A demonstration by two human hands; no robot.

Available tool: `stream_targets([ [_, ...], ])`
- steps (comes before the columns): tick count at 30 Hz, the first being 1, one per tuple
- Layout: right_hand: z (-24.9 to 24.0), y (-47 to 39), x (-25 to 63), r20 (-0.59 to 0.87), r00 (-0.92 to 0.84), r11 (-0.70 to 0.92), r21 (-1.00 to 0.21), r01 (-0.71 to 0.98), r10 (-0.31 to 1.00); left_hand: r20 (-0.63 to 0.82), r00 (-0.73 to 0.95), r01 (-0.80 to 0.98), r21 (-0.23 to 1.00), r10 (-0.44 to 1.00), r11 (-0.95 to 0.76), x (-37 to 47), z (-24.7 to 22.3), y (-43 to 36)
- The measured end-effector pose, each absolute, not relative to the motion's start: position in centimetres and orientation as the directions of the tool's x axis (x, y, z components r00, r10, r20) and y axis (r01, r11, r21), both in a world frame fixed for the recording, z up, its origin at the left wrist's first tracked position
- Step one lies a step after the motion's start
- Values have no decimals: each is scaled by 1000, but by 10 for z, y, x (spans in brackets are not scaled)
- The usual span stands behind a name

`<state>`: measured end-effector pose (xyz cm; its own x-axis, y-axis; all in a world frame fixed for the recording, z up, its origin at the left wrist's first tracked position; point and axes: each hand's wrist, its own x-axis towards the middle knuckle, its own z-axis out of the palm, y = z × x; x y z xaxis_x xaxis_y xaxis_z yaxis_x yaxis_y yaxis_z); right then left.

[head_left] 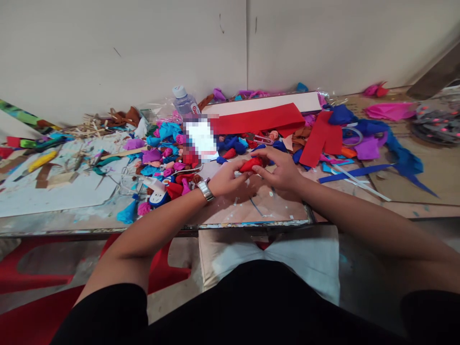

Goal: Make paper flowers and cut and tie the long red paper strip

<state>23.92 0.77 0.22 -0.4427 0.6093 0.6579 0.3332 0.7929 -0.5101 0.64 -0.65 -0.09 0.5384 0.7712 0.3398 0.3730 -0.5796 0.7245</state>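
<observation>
A small rolled piece of red crepe paper (250, 165) is held between both hands, just above the table's front part. My left hand (229, 177), with a metal watch on its wrist, pinches it from the left. From the right, my right hand (280, 167) curls its fingers around the same piece. Several crumpled paper bundles in blue, red, purple and pink lie to the left of and behind the hands. A long red paper strip (258, 119) stretches behind them, and a shorter folded red paper (321, 140) lies to the right.
A plastic bottle (185, 101) stands near the wall, with a blurred bright patch in front. At left are a blue-and-white power strip (159, 195), a yellow-handled tool (42, 161) and wood sticks. A tape roll (352, 136) and blue paper strips (355, 173) lie right. Red stools are below.
</observation>
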Motion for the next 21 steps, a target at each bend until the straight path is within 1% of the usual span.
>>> stream_targets([
  [4,4,8,240,659,-496,823,-484,296,566,346,531,410,694,774,-592,6,1,-8],
  [11,2,7,239,636,-505,810,-498,308,583,278,593,452,662,756,-598,4,1,-7],
  [16,0,9,240,647,-507,821,-483,305,569,276,613,388,711,740,-587,7,1,-7],
  [21,1,10,240,595,-501,769,-575,281,628,290,594,293,791,750,-538,8,-1,-2],
])
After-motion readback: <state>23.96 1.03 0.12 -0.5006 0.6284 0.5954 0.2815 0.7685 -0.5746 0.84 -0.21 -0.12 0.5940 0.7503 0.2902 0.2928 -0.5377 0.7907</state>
